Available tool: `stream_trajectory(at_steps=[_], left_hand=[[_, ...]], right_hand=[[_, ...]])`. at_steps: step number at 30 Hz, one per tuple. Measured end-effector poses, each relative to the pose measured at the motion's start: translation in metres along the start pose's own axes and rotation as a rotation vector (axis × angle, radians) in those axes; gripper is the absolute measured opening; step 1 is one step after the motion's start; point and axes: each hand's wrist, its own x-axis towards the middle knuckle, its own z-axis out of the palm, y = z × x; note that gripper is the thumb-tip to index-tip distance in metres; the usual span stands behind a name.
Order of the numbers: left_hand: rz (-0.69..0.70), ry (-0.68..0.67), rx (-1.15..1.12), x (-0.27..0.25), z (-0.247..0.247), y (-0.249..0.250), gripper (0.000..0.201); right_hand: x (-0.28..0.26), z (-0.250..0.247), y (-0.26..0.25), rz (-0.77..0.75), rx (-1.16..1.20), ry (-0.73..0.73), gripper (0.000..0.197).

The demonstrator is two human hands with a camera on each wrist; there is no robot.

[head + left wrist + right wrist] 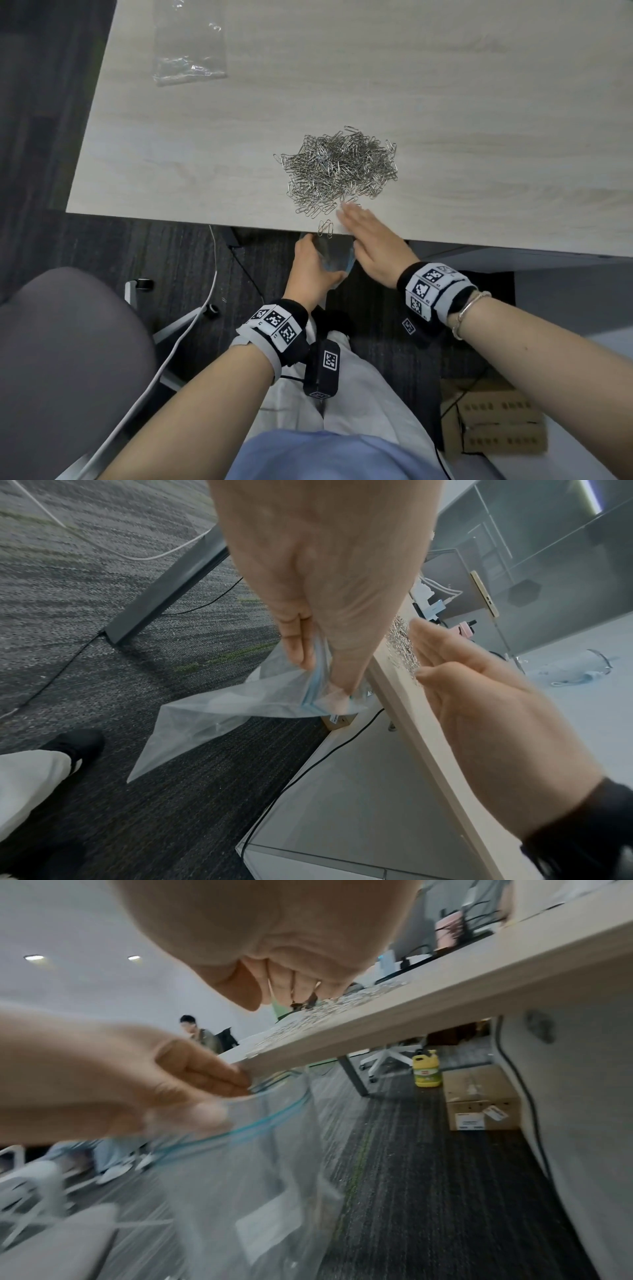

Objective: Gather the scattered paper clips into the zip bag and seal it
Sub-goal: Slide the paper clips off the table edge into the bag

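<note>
step: sweep clips into bag | left hand grip: pinches bag mouth open under counter edge | right hand grip: flat, empty, beside clips near edge | advice: keep mouth tight under edge, sweep small batches

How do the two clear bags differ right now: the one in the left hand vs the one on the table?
The zip bag hangs below the table edge, pinched by the left hand; the spare bag lies flat, untouched, at the far corner. The held one's mouth gapes, showing a blue zip; the spare's seal isn't discernible. Both are clear plastic.
</note>
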Motion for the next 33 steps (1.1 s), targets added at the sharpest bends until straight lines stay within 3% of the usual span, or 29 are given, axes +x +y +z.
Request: stream_trajectory(at_steps=[3,8,13,21,24,27,30,33], left_hand=[[0.008,-0.003,0.016,-0.001,0.001,-0.002,0.09],[-0.021,-0.037,0.059,-0.004,-0.002,-0.008,0.099],[0.003,0.019,0.005,-0.005,-0.005,-0.008,0.094],[0.013,0.045,-0.039,-0.005,-0.002,-0.001,0.081],[0.03,0.052,-0.043,-0.006,-0.002,0.0,0.077],[0.023,0.04,-0.039,-0.007,-0.003,0.0,0.088],[0.014,0.027,-0.034,-0.008,-0.003,0.002,0.092],[0.007,0.026,-0.022,-0.009,-0.003,0.003,0.09]], right_hand=[[0.013,-0.013,0.012,0.122,-0.075,0.035,0.058],[0.029,-0.017,0.017,0.18,-0.142,-0.014,0.057],[0.02,-0.004,0.007,0.103,-0.214,-0.106,0.059],[0.01,0.013,-0.011,-0.068,-0.143,-0.167,0.053],[0.006,0.009,-0.012,-0.092,-0.063,-0.116,0.053],[0.003,-0.001,-0.003,0.079,-0.094,0.012,0.058],[0.005,-0.008,0.009,0.321,-0.116,-0.009,0.062],[0.01,-0.004,0.01,0.253,-0.153,-0.086,0.061]])
